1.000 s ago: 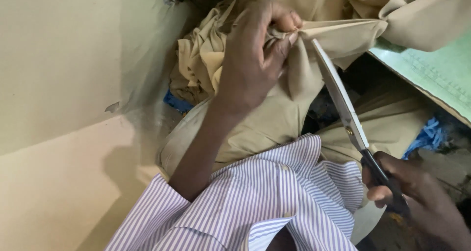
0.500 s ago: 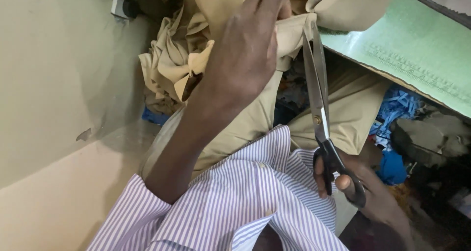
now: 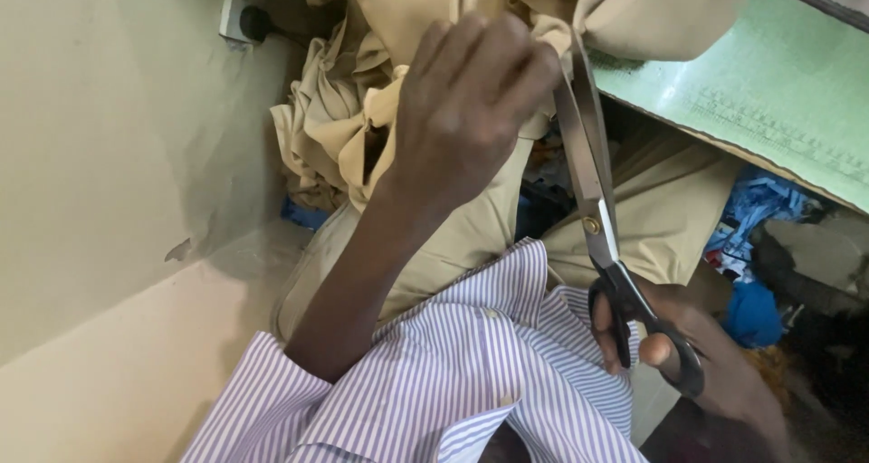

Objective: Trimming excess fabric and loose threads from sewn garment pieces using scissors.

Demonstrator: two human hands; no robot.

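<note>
left hand (image 3: pixel 466 110) grips cloth (image 3: pixel 634 15); right hand (image 3: pixel 697 363) holds scissors (image 3: pixel 593 187).

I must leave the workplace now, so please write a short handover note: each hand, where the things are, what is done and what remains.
Left hand: gripping a bunched fold of the tan cloth, held up.
Right hand: fingers through the black handles of the scissors, blades pointing up to the gripped fold.
Things: more tan cloth lies heaped by the wall; the green table is on the right.
Done: fold gathered, blades brought to it; I cannot tell whether they have cut.
Left: the cut at the fold, it seems.
</note>
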